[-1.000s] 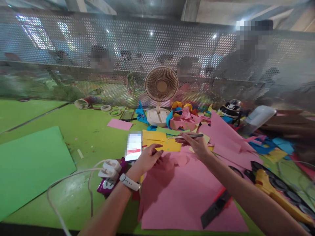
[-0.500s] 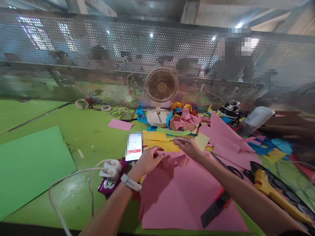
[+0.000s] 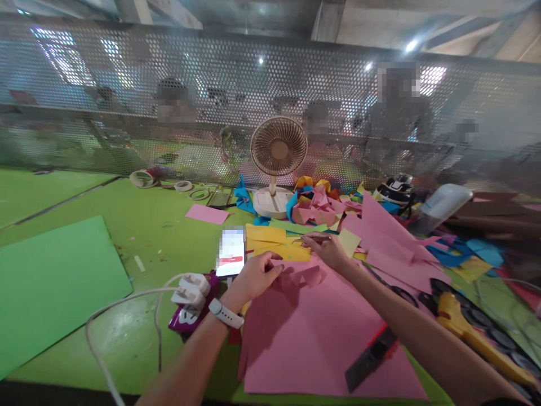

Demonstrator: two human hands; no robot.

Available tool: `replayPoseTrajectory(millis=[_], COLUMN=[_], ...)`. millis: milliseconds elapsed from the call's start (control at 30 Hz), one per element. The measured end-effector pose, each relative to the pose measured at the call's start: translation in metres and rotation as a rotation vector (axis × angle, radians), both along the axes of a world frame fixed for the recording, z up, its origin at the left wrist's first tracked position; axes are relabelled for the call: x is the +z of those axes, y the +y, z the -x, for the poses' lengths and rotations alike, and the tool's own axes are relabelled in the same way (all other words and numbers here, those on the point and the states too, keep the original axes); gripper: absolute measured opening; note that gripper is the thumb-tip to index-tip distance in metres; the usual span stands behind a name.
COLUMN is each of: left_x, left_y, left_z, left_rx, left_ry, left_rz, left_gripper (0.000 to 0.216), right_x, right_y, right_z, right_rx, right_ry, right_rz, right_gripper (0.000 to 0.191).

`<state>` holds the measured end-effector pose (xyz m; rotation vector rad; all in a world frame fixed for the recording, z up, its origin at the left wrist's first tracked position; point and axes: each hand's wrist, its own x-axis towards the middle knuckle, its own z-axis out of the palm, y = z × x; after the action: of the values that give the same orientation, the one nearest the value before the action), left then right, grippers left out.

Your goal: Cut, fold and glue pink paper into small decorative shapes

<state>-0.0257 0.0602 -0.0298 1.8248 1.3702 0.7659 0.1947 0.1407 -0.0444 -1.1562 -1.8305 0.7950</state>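
Note:
My left hand (image 3: 258, 274), with a white band (image 3: 226, 313) on its wrist, is at the top left edge of a pink paper sheet (image 3: 313, 338). Its fingers are curved, with a gap between thumb and index finger. A small folded pink paper piece (image 3: 310, 276) rests on the sheet, just right of that hand. Beyond it, my right hand (image 3: 327, 250) is closed around a thin, pen-like tool (image 3: 299, 239), whose exact kind I cannot make out. The tool's tip is over yellow paper (image 3: 270, 243). On the sheet's lower right lies a utility knife (image 3: 372, 356).
A lit phone (image 3: 231, 254) and a white charger (image 3: 192, 288) with its cable sit at left. A small fan (image 3: 279, 148) stands behind, beside paper scraps (image 3: 315, 206). At right are scissors (image 3: 403, 294) and a yellow glue gun (image 3: 469, 332). A perforated screen (image 3: 127, 129) crosses the back.
My right hand has shifted very slightly to the right with the thin tool. The left hand and the papers look nearly unchanged.

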Motion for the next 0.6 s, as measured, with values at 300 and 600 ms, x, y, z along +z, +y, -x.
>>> replayPoseTrajectory(millis=[300, 600], left_x=[-0.002, 0.0], left_y=[0.0, 0.002], left_z=[-0.001, -0.001], left_rx=[-0.012, 0.034], left_ry=[-0.013, -0.109], left_rz=[0.006, 0.055], left_gripper=[0.036, 0.037], right_x=[-0.005, 0.013], right_y=[0.002, -0.013], right_z=[0.0, -0.004], right_rx=[0.027, 0.026], right_ry=[0.054, 0.279], right_rz=[0.05, 0.187], right_gripper=[0.02, 0.038])
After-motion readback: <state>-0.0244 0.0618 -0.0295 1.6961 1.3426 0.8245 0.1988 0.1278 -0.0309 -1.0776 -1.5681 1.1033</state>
